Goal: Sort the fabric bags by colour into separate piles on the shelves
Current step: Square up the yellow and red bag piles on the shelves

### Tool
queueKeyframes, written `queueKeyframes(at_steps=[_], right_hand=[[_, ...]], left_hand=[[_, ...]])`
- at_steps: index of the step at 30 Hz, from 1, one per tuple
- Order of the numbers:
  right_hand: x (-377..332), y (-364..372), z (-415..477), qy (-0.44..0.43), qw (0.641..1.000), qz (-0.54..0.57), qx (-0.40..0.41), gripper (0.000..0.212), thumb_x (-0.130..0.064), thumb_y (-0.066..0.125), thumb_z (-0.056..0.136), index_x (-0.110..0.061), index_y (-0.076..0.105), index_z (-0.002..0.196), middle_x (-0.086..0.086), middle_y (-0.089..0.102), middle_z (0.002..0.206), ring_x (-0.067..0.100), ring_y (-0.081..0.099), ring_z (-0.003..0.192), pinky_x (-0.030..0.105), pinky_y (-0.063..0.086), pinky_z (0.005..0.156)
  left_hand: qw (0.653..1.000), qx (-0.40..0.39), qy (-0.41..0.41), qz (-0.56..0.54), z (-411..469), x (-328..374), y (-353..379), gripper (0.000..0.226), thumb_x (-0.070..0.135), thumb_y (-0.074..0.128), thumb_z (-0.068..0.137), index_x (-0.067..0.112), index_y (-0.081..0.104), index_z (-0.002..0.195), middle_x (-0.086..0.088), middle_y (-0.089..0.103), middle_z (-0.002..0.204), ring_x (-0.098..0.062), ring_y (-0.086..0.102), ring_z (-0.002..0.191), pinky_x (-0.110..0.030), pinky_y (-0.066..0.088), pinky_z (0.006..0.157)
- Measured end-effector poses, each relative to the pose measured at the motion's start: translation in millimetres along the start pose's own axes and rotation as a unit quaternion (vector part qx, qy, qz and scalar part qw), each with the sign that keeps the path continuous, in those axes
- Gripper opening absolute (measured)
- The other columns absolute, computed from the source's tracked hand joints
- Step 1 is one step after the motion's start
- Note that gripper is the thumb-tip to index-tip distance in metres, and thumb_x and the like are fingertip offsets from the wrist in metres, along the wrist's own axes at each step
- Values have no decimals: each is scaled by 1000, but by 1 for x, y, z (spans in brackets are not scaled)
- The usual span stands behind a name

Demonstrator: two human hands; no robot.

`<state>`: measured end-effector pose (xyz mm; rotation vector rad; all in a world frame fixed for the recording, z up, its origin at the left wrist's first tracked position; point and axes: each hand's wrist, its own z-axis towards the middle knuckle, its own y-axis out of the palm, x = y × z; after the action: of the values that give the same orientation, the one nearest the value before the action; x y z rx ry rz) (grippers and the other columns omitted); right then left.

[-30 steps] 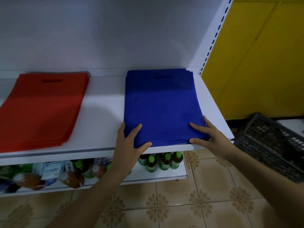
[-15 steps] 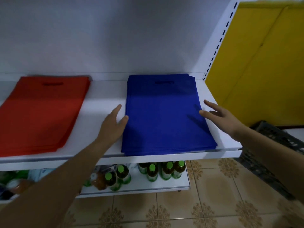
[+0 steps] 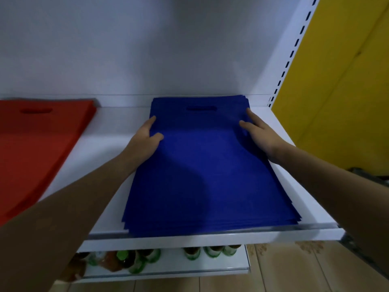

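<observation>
Two piles lie on a white shelf (image 3: pixel 109 127): red fabric bags (image 3: pixel 35 148) at left, blue fabric bags (image 3: pixel 206 175) at centre. The left hand (image 3: pixel 145 140) and right hand (image 3: pixel 259 133), fingers fairly straight, holding nothing, press the blue pile's side edges. Squaring seems under way; next, nudge stray edges flush.

Left hand (image 3: pixel 145 138) and right hand (image 3: pixel 259 134) rest on opposite edges of the blue bag pile (image 3: pixel 210 178) on the shelf (image 3: pixel 117 131).

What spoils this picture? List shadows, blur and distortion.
Head view: dim light; a soft shadow falls across the flat pile of blue fabric bags; the wide lens makes the slotted white upright lean; the green-capped bottles below are blurred.
</observation>
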<state>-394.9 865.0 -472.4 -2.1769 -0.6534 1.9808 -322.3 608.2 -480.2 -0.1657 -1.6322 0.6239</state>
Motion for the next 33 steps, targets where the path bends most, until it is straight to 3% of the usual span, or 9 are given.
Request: queueKeyframes(at_steps=[6,9,14,20,23,26,28,31,33], right_hand=[[0,-3,-1,10,999,40,9,53,-33,41,98,-31,21,147,-7,28,151,17,32,134,25,31,98],[0,-5,-13,15,998,58,6,53,-32,41,98,-32,21,147,-5,27,151,17,32,135,23,31,95],[12,-24,-61,48,994,99,-2,50,-33,40,98,-33,22,146,-3,22,153,18,25,139,32,27,110],[20,-16,-117,85,981,174,16,47,-30,43,98,-35,31,143,-7,29,150,16,34,133,27,36,101],[15,-4,-125,85,986,137,32,44,-31,42,98,-36,34,141,-9,34,147,16,40,126,30,40,99],[11,-5,-127,76,992,100,10,47,-32,46,96,-35,34,141,-7,34,146,17,39,128,33,39,103],[8,-12,-130,54,995,70,-45,60,-37,57,86,-37,33,141,-8,33,144,14,39,126,30,41,99],[12,-24,-137,29,989,-36,-138,85,-39,70,66,-42,29,140,-10,11,152,4,18,134,26,29,107],[18,-26,-140,10,981,-67,-183,94,-41,77,58,-45,28,137,-15,-2,152,-1,7,135,26,27,110]], left_hand=[[1000,-21,-4,4,-1,6,1,62,21,46,95,20,14,148,4,16,154,-13,21,139,-20,17,107],[998,-49,-1,-38,-12,5,-6,58,22,45,96,22,17,147,6,27,150,-12,30,135,-22,21,110],[993,-20,-58,-101,-64,3,-18,60,24,45,96,22,13,147,-1,21,153,-12,23,138,-20,25,97],[989,-30,-66,-126,-118,7,-9,51,22,40,98,21,21,146,17,35,131,1,36,113,-15,32,93],[992,-47,-75,-89,-119,5,-6,56,28,40,98,21,15,147,8,24,150,-11,29,135,-31,24,113],[992,-75,-71,-69,-118,-1,-11,71,40,49,92,25,9,148,7,13,155,-13,18,141,-40,20,116],[991,-110,-57,-48,-119,1,-18,95,59,62,75,33,6,147,7,9,156,-12,14,142,-43,20,116],[984,-164,-54,40,-134,3,-24,111,57,70,59,43,0,144,5,-10,155,-11,-2,143,-36,7,117],[974,-198,-43,100,-149,3,-25,116,50,74,56,48,-4,141,6,-22,152,-10,-8,142,-31,9,114]])
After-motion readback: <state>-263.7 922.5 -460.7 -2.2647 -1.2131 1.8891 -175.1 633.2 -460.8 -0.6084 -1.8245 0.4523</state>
